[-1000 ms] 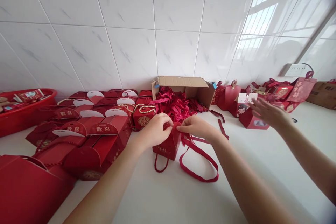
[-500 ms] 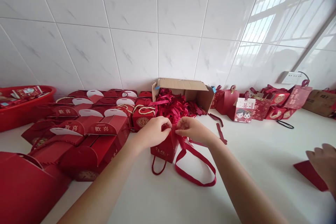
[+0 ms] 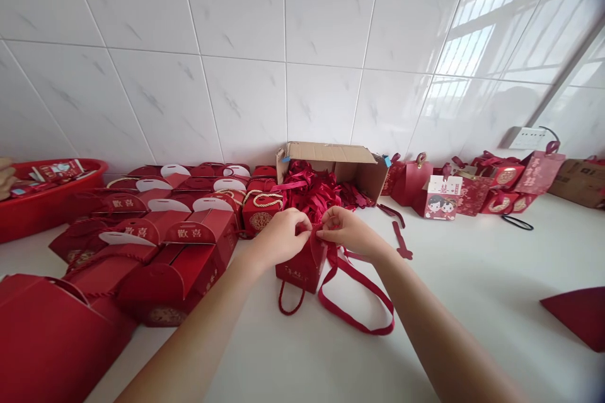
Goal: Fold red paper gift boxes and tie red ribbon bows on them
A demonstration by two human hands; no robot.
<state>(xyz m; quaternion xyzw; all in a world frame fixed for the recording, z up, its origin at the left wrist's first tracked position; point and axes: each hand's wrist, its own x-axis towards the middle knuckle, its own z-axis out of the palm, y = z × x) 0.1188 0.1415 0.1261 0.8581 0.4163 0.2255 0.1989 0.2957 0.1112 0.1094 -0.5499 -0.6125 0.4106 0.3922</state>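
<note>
A small red gift box (image 3: 299, 267) with gold lettering stands upright at the centre of the white table, a cord handle hanging from its lower front. My left hand (image 3: 285, 236) pinches the top of the box from the left. Across from it, my right hand (image 3: 347, 231) has its thumb and index finger closed at the same top edge, where a ribbon seems to run; the fingertips hide the exact grip. A long red ribbon (image 3: 387, 302) falls from the box's right side and loops on the table. Behind lies a heap of red ribbons (image 3: 309, 186) in a cardboard box (image 3: 331, 152).
Rows of red boxes (image 3: 174, 277) fill the left side. Beyond them is a red basin (image 3: 28, 217), with part of another person's hand (image 3: 5, 177) over it. Finished-looking red bags (image 3: 410, 184) line the wall at right. A red piece (image 3: 579, 315) is at the right edge.
The view has shifted slightly, and my hands remain at the box top. The other person's hand at the right is gone from view; a hand now shows above the basin at the left.
</note>
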